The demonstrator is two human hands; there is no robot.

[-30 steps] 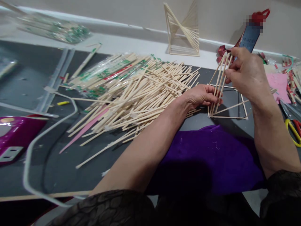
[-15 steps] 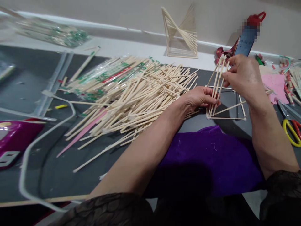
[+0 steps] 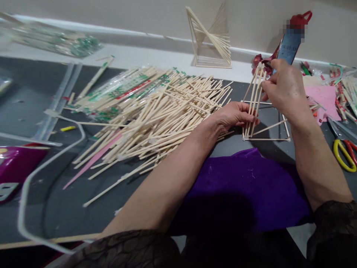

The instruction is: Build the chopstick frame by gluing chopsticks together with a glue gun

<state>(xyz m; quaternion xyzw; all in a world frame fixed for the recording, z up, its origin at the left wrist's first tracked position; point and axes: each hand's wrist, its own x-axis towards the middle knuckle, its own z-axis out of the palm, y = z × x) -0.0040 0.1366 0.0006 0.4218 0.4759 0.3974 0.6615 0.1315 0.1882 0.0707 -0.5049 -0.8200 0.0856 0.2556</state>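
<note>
Very little has changed over the last second: the whole view has slid slightly toward the left, while both hands keep nearly the same pose. The left hand (image 3: pixel 241 114), right of centre, grasps the upright sticks of the stick model (image 3: pixel 253 93) between thumb and fingers. The right hand (image 3: pixel 287 83), at upper right, has its fingers bent at the top of the outermost stick; whether it pinches that stick or merely touches it, I cannot tell. No stick seems to have been added, so the step in hand looks like steadying more than building up. The model stands on its square base just beyond the purple cloth (image 3: pixel 240 178).

The grey desk (image 3: pixel 78 217) is crowded. A stick pile (image 3: pixel 173 111) fills the middle, with wrapped packets (image 3: pixel 122 87) behind it and a pink strip (image 3: pixel 93 160) poking out. A magenta box (image 3: pixel 21 160) and white cable (image 3: pixel 21 206) lie at left, scissors (image 3: pixel 335 149) at the right edge.

Against the pale wall (image 3: pixel 125 15), a twisted model (image 3: pixel 213 41) stands on the white ledge (image 3: pixel 145 56), and a phone (image 3: pixel 288 50) appears propped at upper right.
</note>
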